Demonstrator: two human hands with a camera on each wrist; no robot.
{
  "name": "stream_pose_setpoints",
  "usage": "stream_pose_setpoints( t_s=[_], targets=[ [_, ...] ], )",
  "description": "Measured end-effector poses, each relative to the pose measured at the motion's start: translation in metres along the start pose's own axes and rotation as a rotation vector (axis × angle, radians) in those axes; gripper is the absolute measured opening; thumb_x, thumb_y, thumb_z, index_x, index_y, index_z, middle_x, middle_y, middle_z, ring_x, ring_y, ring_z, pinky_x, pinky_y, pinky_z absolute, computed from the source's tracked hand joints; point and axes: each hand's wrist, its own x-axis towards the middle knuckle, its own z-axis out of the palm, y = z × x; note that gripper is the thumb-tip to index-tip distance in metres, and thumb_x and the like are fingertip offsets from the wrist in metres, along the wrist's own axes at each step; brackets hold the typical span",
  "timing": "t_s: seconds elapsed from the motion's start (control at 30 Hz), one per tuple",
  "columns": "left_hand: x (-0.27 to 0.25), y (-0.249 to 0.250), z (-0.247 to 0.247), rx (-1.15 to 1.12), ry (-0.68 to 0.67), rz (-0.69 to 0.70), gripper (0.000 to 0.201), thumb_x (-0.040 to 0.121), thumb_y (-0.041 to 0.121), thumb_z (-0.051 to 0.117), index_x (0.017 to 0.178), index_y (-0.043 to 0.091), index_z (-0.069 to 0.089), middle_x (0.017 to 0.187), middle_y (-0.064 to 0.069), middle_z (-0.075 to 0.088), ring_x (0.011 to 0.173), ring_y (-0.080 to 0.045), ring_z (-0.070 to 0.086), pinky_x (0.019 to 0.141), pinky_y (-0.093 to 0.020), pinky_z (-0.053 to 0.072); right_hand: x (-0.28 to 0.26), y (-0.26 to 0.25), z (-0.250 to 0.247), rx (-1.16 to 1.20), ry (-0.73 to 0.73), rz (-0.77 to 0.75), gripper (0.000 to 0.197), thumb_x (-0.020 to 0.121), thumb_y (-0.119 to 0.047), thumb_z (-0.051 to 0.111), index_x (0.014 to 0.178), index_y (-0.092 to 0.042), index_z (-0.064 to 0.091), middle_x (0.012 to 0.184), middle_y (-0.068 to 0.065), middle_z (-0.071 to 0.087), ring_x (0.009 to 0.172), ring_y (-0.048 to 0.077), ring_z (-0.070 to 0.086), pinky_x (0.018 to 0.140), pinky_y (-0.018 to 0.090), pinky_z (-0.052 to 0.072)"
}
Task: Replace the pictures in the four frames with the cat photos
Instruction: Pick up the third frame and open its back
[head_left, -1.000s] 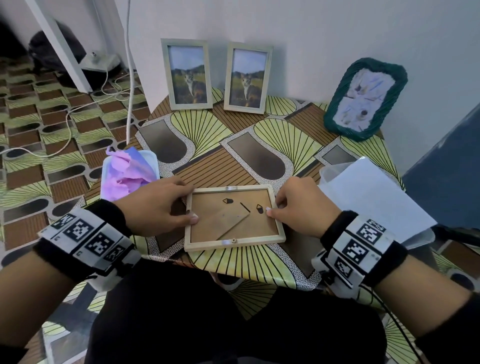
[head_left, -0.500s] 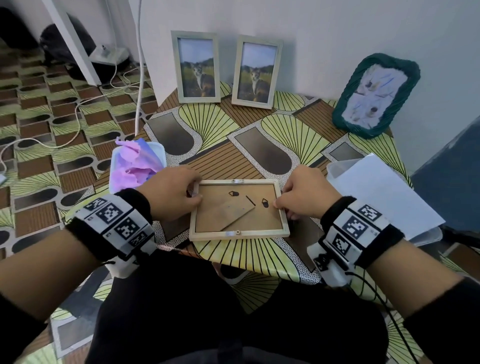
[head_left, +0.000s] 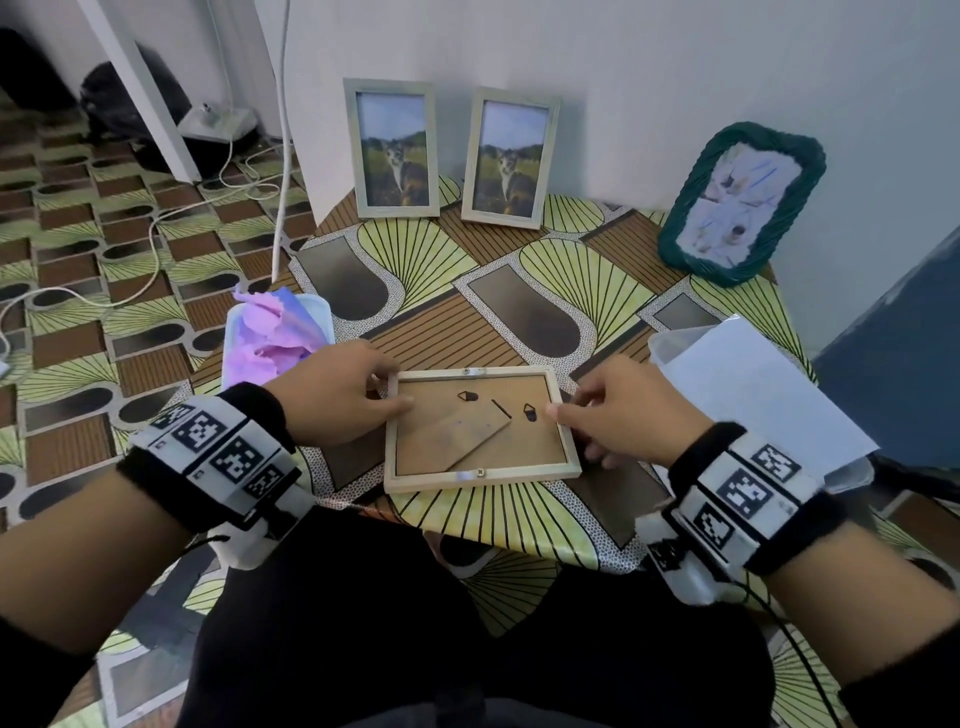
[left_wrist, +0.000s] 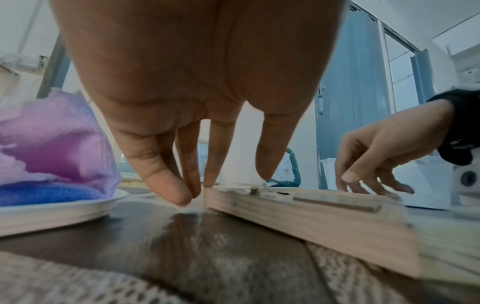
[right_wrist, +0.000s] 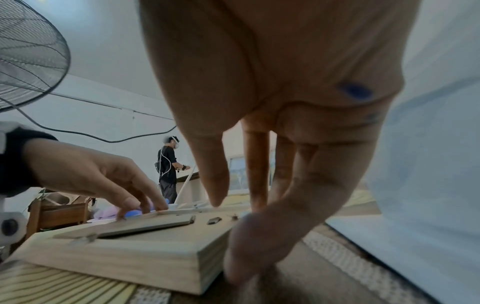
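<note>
**Both your hands on the face-down frame at the table's near edge**

Your left hand curls at the left rail of the wooden frame: thumb tip laid on the brown backing board, fingers down at the far-left corner. The left wrist view shows what the head view hides: those fingertips press against the frame's outer side, right where it meets the table. Your right hand grasps the right rail the same way, thumb over the rim near a black turn-clip; the right wrist view shows a curled finger wrapped down the frame's outer corner to the tabletop.

The frame lies flat, back up, at the middle of the near edge. It is pale, square-cut wood with visible grain; its folded stand lies flat against the board.

At the left edge a white plastic tray holds a crumpled purple and blue cloth. At the right edge a white sheet rests over a clear container. Along the far edge, against the wall, two upright pale frames show cat photos; at the far-right corner leans a green, rope-textured frame. The tablecloth is glossy, with yellow fan patterns.
</note>
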Motion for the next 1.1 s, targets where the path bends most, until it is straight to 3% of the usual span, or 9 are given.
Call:
stream_pose_setpoints(
  t_s=[0.13, 0.23, 0.4, 0.57, 0.63, 0.73, 0.9, 1.03, 1.1],
  targets=[
    [-0.007, -0.005, 0.002, -0.044, 0.025, 0.088, 0.050, 0.089, 0.041, 0.065, 0.133, 0.017, 0.057, 0.128, 0.002, 0.054, 0.111, -0.014, 0.053, 0.097, -0.031, 0.044, -0.020, 0.011, 0.002, 0.044, -0.099, 0.018, 0.020, 0.089, -0.028, 0.070, 0.093, -0.009, 0.066, 0.074, 0.011, 0.071, 0.051, 0.019, 0.070, 0.053, 0.035, 0.061],
    [-0.010, -0.004, 0.004, -0.050, -0.008, 0.112, 0.049, 0.091, 0.039, 0.062, 0.135, 0.017, 0.056, 0.132, 0.006, 0.052, 0.099, -0.007, 0.050, 0.091, -0.024, 0.042, -0.024, 0.014, 0.005, 0.144, -0.156, 0.026, 0.018, 0.086, -0.023, 0.074, 0.087, -0.006, 0.067, 0.071, 0.013, 0.073, 0.056, 0.023, 0.073, 0.061, 0.040, 0.062],
    [-0.019, -0.002, 0.004, -0.023, 0.024, 0.085, 0.039, 0.093, 0.037, 0.060, 0.127, 0.017, 0.063, 0.111, 0.003, 0.056, 0.086, -0.011, 0.053, 0.087, -0.033, 0.048, -0.009, 0.012, 0.006, 0.291, -0.086, 0.036, 0.019, 0.089, -0.018, 0.069, 0.090, 0.001, 0.069, 0.071, 0.016, 0.074, 0.068, 0.025, 0.075, 0.074, 0.042, 0.062],
    [-0.038, 0.000, 0.006, -0.074, 0.102, 0.054, 0.021, 0.089, 0.032, 0.065, 0.102, 0.019, 0.073, 0.093, 0.008, 0.067, 0.085, -0.007, 0.062, 0.079, -0.025, 0.048, 0.007, 0.007, -0.003, 0.012, 0.067, -0.120, 0.027, 0.086, -0.030, 0.068, 0.081, -0.004, 0.072, 0.080, 0.011, 0.072, 0.081, 0.025, 0.066, 0.080, 0.036, 0.053],
    [-0.045, 0.003, 0.007, -0.121, 0.093, 0.048, 0.019, 0.087, 0.033, 0.067, 0.100, 0.021, 0.073, 0.092, 0.011, 0.069, 0.085, -0.003, 0.064, 0.080, -0.022, 0.049, 0.013, 0.003, -0.003, 0.016, 0.075, -0.148, 0.020, 0.086, -0.029, 0.068, 0.096, -0.011, 0.072, 0.096, 0.003, 0.070, 0.094, 0.019, 0.063, 0.087, 0.033, 0.049],
    [-0.053, 0.010, 0.007, -0.152, 0.049, 0.067, 0.019, 0.086, 0.039, 0.067, 0.097, 0.025, 0.074, 0.092, 0.016, 0.072, 0.086, 0.003, 0.063, 0.082, -0.021, 0.050, 0.022, -0.002, -0.005, -0.016, 0.071, -0.141, 0.043, 0.087, -0.029, 0.068, 0.127, -0.014, 0.063, 0.122, -0.001, 0.064, 0.113, 0.018, 0.059, 0.101, 0.034, 0.045],
    [-0.056, 0.017, 0.008, -0.193, -0.036, 0.104, 0.020, 0.086, 0.044, 0.066, 0.094, 0.029, 0.076, 0.087, 0.024, 0.071, 0.082, 0.011, 0.063, 0.072, -0.003, 0.043, 0.024, -0.006, 0.000, 0.045, 0.005, -0.172, 0.055, 0.089, -0.024, 0.068, 0.141, -0.016, 0.050, 0.140, -0.002, 0.055, 0.122, 0.013, 0.055, 0.108, 0.035, 0.043],
    [-0.045, 0.021, 0.005, -0.218, -0.037, 0.124, 0.021, 0.087, 0.046, 0.064, 0.098, 0.031, 0.073, 0.081, 0.018, 0.071, 0.077, 0.006, 0.064, 0.074, -0.018, 0.052, 0.005, 0.001, 0.002, -0.144, -0.010, -0.342, 0.042, 0.091, -0.027, 0.062, 0.132, -0.020, 0.056, 0.127, -0.001, 0.065, 0.116, 0.017, 0.058, 0.100, 0.038, 0.048],
    [-0.034, 0.025, 0.003, -0.171, 0.015, 0.194, 0.021, 0.088, 0.044, 0.062, 0.102, 0.031, 0.071, 0.079, 0.016, 0.069, 0.076, 0.003, 0.063, 0.073, -0.023, 0.053, -0.005, 0.008, 0.004, -0.222, -0.027, -0.389, 0.042, 0.092, -0.031, 0.061, 0.132, -0.021, 0.053, 0.132, 0.002, 0.061, 0.119, 0.021, 0.056, 0.100, 0.040, 0.046]
  ],
)
